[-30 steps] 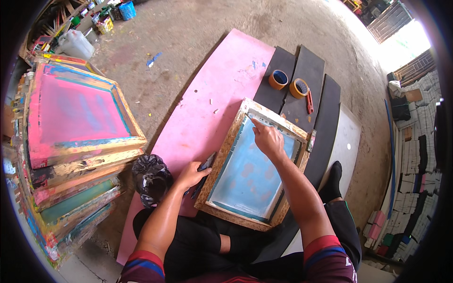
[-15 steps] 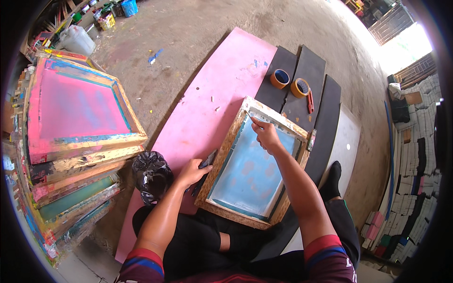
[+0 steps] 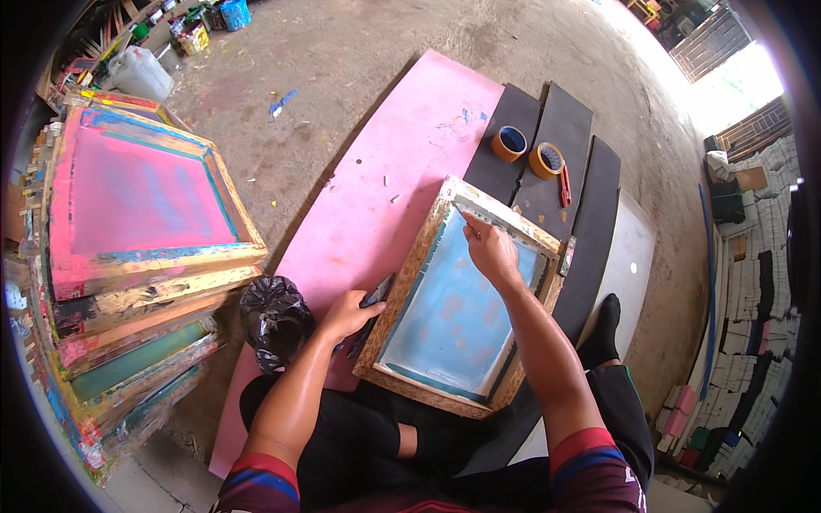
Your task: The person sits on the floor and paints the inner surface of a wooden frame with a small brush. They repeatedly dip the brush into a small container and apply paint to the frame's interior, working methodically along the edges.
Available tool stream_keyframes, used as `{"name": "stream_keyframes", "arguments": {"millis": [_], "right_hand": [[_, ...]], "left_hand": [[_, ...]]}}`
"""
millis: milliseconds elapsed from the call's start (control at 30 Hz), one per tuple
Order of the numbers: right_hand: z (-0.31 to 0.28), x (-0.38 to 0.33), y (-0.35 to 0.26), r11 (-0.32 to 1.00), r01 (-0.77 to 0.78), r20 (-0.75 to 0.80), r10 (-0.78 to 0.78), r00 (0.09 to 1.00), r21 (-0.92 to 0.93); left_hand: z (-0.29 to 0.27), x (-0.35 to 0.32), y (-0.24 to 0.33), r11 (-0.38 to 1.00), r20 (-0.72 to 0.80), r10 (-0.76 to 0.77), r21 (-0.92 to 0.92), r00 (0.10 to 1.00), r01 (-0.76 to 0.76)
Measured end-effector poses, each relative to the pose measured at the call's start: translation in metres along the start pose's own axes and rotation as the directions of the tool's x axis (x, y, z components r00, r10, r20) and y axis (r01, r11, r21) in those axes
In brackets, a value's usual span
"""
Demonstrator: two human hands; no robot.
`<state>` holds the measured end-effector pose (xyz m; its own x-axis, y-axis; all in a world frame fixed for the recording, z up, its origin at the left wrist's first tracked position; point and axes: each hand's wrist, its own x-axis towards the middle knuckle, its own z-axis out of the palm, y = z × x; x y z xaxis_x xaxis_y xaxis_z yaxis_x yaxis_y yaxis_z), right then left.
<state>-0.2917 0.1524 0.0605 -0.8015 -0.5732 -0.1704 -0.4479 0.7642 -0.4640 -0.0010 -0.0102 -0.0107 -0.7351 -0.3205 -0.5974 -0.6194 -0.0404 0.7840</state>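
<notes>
A wooden screen-printing frame (image 3: 402,321) with pale blue mesh (image 3: 440,299) lies tilted in front of me. My right hand (image 3: 492,252) is closed on a thin tool (image 3: 458,208), its tip at the frame's far left inner corner. Most of the tool is hidden in the fingers, and its exact kind cannot be made out. My left hand (image 3: 345,316) grips the frame's left side, thumb against the wood. A dark grey flat piece (image 3: 378,291) sits between that hand and the frame, partly covered by the fingers.
Two tape rolls (image 3: 510,144) and a red cutter (image 3: 564,185) lie on dark boards (image 3: 560,128) beyond the frame. A bin lined with black plastic (image 3: 275,321) stands on the pink board (image 3: 376,188). Stacked paint-stained screens (image 3: 154,192) rise at left; a white jerrycan (image 3: 141,73) is behind.
My right hand has shifted slightly right and nearer to me along the far inner edge, with the tool in it. The left hand and the frame stay nearly in place.
</notes>
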Motion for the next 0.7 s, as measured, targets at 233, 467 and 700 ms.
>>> {"name": "stream_keyframes", "arguments": {"millis": [233, 467, 700], "right_hand": [[-0.005, 0.000, -0.008, 0.993, 0.019, 0.014, -0.018, 1.000, -0.120], [-0.011, 0.004, -0.029, 0.931, 0.086, 0.081, -0.061, 0.995, -0.355], [0.002, 0.013, -0.051, 0.860, 0.017, 0.170, 0.081, 0.982, -0.509]], "left_hand": [[0.002, -0.001, 0.005, 1.000, -0.012, 0.015, 0.000, 1.000, -0.015], [0.000, -0.002, 0.007, 0.998, -0.017, 0.049, 0.031, 0.999, -0.048], [0.009, 0.005, -0.016, 0.993, -0.088, 0.119, 0.008, 0.989, -0.119]]}}
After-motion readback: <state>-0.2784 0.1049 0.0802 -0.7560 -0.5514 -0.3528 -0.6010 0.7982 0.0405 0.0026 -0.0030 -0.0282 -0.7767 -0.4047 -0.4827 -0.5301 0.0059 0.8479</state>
